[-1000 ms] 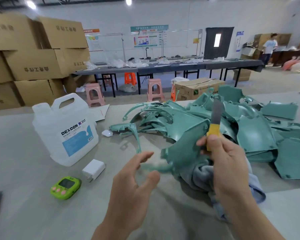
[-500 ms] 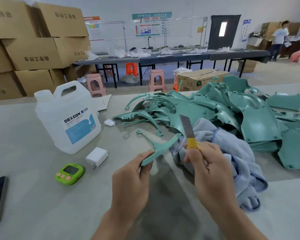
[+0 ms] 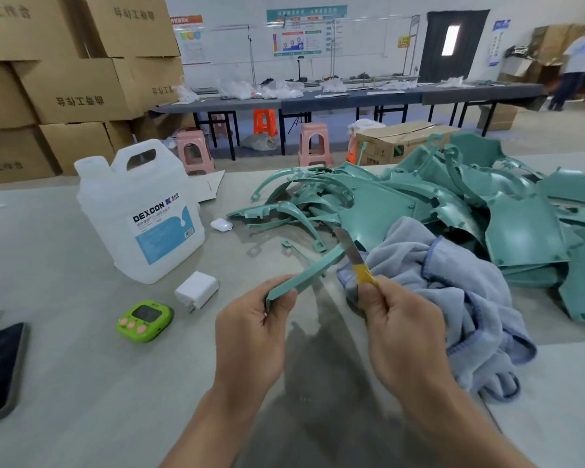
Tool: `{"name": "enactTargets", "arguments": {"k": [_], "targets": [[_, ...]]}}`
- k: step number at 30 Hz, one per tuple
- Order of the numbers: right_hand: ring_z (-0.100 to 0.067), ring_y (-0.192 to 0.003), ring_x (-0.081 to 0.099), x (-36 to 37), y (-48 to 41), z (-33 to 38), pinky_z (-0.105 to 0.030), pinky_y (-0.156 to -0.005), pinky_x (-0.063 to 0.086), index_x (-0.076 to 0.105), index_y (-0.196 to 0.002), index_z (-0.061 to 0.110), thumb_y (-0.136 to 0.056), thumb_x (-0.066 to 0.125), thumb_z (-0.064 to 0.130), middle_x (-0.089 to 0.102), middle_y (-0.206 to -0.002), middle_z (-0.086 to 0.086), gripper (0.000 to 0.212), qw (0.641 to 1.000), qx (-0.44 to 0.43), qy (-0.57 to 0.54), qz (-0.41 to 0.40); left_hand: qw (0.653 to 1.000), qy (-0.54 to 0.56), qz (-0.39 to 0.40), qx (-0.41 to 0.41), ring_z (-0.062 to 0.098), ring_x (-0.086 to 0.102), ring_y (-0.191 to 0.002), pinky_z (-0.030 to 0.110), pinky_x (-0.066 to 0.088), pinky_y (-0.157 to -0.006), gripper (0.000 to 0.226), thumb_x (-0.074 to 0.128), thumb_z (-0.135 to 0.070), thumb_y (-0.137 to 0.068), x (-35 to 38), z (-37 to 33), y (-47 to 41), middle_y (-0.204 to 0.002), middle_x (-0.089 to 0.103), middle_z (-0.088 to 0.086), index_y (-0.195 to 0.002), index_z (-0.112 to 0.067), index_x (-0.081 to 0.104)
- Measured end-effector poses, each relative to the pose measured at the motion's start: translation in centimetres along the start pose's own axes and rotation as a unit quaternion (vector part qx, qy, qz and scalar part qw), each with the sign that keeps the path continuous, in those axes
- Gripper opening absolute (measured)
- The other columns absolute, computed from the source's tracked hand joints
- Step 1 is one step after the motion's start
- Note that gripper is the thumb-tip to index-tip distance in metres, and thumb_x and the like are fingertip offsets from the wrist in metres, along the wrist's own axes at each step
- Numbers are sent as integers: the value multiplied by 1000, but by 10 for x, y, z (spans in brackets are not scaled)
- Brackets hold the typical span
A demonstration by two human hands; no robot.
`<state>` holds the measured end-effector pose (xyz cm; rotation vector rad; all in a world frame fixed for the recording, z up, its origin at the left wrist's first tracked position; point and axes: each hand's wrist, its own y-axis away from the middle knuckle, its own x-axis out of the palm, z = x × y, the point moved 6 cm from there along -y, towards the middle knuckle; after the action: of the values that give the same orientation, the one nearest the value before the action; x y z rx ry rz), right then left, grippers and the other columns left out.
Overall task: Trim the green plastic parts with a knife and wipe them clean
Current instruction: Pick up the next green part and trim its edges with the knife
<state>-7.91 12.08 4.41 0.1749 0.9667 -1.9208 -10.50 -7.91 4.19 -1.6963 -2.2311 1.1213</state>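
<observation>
left fingers [image 3: 250,300] grip part [image 3: 311,268] | right fingers [image 3: 374,298] pinch knife [image 3: 363,274] | blade [image 3: 348,244] now touching (earlier apart)

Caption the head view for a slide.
Left hand grips a green plastic strip; right hand holds a knife at its tip.

Bare left hand [image 3: 250,336], bare right hand [image 3: 402,339], bare forearms [image 3: 453,417], uncovered as far as they show

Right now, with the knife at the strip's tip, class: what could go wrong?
The green strip is pinched by the left hand at its near end only, unsupported; it may flex under the blade. The knife in the right hand could slip along it toward that hand. The blue cloth beside the blade might snag.
</observation>
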Motion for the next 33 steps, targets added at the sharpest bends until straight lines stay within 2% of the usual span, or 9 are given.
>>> {"name": "enactTargets", "arguments": {"k": [2,5,9,12,15,19,22,26,33], "targets": [[-12,-63,49,6,7,6,-24,-60,41,55,-77,22,-104,42,51,56,-65,8,41,998,-47,-6,39,1000,-2,2,-2,-4,63,-71,7,42,-61,20,60,-36,-92,2,2,0,-80,69,-31,-105,-41,73],[-10,-61,46,24,19,13,-20,-60,37,47,-76,24,-100,38,57,53,-64,7,42,990,-79,24,111,1000,-19,8,4,1,61,-67,11,40,-58,15,60,-39,-92,4,2,1,-76,67,-27,-97,-45,72],[-12,-55,48,1,-1,-6,-24,-51,36,55,-70,17,-98,33,60,53,-55,2,56,1000,20,-13,14,1000,1,5,-2,6,66,-76,17,48,-64,19,59,-39,-93,0,2,0,-84,70,-28,-102,-55,64],[-14,-60,47,7,11,11,-23,-55,37,54,-71,16,-104,42,53,55,-68,3,50,997,-45,-34,60,1000,-5,0,-15,-1,65,-77,13,46,-65,17,59,-40,-92,-1,3,-1,-85,69,-31,-98,-51,70],[-12,-63,41,24,27,32,-15,-67,36,40,-69,20,-100,45,47,44,-61,6,42,988,-112,-23,104,1000,-15,-9,-11,14,63,-74,27,48,-63,15,61,-41,-90,-2,-1,-3,-86,70,-19,-93,-54,68],[-10,-66,43,27,26,33,-16,-62,35,42,-70,20,-96,41,52,45,-59,8,42,990,-80,-46,102,1000,18,-10,-1,13,66,-76,26,50,-61,19,66,-35,-89,-7,-16,-7,-85,70,-25,-95,-53,66],[-12,-60,47,14,25,29,-32,-55,42,54,-70,17,-96,41,55,54,-62,2,48,994,-48,-80,50,996,81,-36,-6,-4,65,-69,8,45,-61,17,70,-25,-88,-17,-23,-12,-79,72,-25,-95,-41,74],[-15,-57,47,-3,20,38,-29,-54,38,55,-66,15,-96,44,51,54,-65,0,48,995,-66,-77,-12,961,249,-60,-109,11,75,-81,24,59,-67,15,69,-32,-87,-17,-19,-13,-86,79,-7,-93,-40,80],[-17,-62,39,4,18,63,-12,-60,32,46,-63,15,-98,47,40,29,-55,17,43,991,-129,-40,-4,907,371,38,-198,22,74,-88,34,61,-77,38,55,-8,-76,2,-10,-6,-95,78,7,-98,-25,80]]}}
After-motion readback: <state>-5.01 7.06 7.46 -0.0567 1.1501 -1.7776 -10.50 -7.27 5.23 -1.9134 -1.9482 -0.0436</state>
